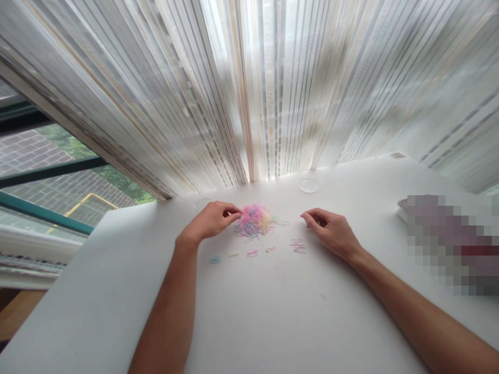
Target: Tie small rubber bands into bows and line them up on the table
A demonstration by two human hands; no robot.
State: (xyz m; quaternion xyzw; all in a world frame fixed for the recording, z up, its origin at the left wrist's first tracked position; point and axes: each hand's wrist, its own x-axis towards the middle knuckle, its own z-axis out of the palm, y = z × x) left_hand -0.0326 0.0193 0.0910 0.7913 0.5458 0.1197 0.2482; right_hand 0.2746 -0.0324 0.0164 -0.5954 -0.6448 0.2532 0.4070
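Observation:
A heap of thin pastel rubber bands [255, 219] in pink, yellow and blue lies on the white table [249, 322]. At its left edge is my left hand [214, 218], thumb and forefinger pinched together against the bands; whatever they grip is too small to make out. My right hand [329, 228] hovers to the right of the heap, apart from it, its fingertips also pinched. Small groups lie in a row in front: blue bands [214, 259], a yellow band [233, 254], pink bands [252, 253], a single pink band [270, 249] and pinkish-purple bands [298, 245].
A clear round dish [309, 185] stands behind the heap, near the striped curtain [273, 104]. Another clear round rim [203, 202] shows partly behind my left hand. A blurred-out object [448, 239] lies on the right. The window [50, 171] is at the left.

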